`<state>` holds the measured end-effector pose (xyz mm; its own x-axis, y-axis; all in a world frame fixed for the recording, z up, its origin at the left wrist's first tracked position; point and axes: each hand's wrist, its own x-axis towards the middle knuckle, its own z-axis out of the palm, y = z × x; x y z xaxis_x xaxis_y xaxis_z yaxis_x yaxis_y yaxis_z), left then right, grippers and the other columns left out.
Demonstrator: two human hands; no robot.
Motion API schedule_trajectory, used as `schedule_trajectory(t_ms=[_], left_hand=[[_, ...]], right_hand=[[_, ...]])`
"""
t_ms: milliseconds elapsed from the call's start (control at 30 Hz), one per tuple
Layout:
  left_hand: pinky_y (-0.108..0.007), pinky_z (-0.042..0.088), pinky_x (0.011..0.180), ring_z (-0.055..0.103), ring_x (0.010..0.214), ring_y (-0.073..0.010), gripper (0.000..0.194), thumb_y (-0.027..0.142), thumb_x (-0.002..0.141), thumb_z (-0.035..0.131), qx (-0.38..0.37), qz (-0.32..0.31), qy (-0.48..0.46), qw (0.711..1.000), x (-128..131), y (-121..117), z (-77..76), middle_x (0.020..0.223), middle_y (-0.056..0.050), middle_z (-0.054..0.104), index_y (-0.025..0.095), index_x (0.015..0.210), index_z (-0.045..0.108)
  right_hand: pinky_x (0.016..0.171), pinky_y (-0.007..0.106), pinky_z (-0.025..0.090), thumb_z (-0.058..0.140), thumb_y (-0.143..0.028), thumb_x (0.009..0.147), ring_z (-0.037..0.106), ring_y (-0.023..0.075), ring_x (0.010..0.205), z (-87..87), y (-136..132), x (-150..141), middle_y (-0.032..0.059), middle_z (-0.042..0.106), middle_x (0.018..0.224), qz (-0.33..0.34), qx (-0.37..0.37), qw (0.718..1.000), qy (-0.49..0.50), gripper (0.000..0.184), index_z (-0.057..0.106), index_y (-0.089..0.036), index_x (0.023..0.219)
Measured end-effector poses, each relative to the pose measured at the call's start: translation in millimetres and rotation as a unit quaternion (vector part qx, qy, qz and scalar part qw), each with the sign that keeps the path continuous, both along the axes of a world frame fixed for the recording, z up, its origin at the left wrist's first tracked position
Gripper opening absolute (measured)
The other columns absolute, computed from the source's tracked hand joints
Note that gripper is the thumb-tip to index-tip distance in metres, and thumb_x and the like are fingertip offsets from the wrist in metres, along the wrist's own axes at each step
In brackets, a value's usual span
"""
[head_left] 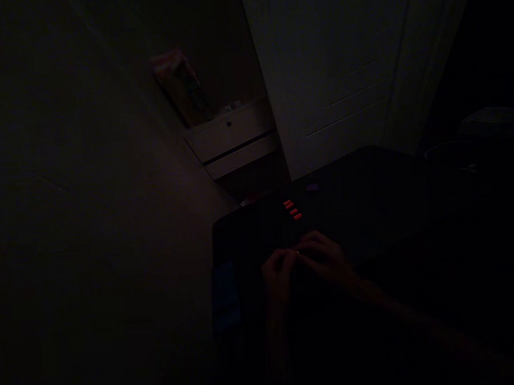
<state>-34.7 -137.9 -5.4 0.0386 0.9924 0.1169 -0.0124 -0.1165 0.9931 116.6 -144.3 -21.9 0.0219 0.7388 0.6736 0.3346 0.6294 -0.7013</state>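
The scene is very dark. Over the near part of a dark table (350, 197), my left hand (278, 269) and my right hand (324, 257) meet with their fingertips pinched together. A tiny bright spot shows between the fingertips; what they hold is too small and dim to name. Just beyond my hands, several short orange-red cylinders (293, 212) lie side by side in a slanting row on the table. A small purple block (312, 187) rests a little farther back, to the right of the row.
A flat blue item (225, 296) lies at the table's left edge. Behind the table stand a pale drawer unit (235, 138) with a colourful bag (182, 88) on top, and a white panelled door (331, 62). A wall (108, 228) runs along the left.
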Motion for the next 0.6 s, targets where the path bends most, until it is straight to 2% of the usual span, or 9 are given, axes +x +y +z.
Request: schedule_trajectory(t_ms=[267, 433, 600], left_hand=[[-0.024, 0.043, 0.066, 0.056, 0.068, -0.0135, 0.024, 0.036, 0.086, 0.066, 0.000, 0.019, 0.005, 1.000, -1.1, 3.5, -8.7, 0.072, -0.001, 0.067, 0.015, 0.081, 0.075], [-0.025, 0.045, 0.067, 0.060, 0.070, -0.0145, 0.023, 0.037, 0.086, 0.068, 0.009, 0.000, 0.003, 1.000, -0.4, 0.9, -2.9, 0.075, -0.002, 0.070, 0.016, 0.081, 0.076], [-0.026, 0.049, 0.073, 0.066, 0.078, -0.0172, 0.019, 0.034, 0.079, 0.077, -0.003, -0.015, -0.005, 1.000, 1.0, -2.6, 3.9, 0.082, -0.003, 0.074, 0.017, 0.084, 0.076]], right_hand=[[0.074, 0.030, 0.056, 0.069, -0.025, 0.092, 0.067, 0.0180, 0.082, 1.2, -2.1, 0.1, 0.0042, 0.066, 0.091, -0.014, -0.019, 1.000, 0.010, 0.007, 0.076, -0.023, 0.094], [0.075, 0.030, 0.056, 0.070, -0.023, 0.091, 0.066, 0.0185, 0.085, 0.6, -0.2, 0.4, 0.0043, 0.065, 0.094, -0.014, -0.013, 1.000, 0.021, 0.008, 0.076, -0.023, 0.097], [0.078, 0.030, 0.056, 0.069, -0.022, 0.091, 0.067, 0.0184, 0.088, 0.1, -0.2, 1.5, 0.0043, 0.065, 0.096, 0.009, -0.002, 1.000, 0.018, 0.013, 0.076, -0.025, 0.102]])
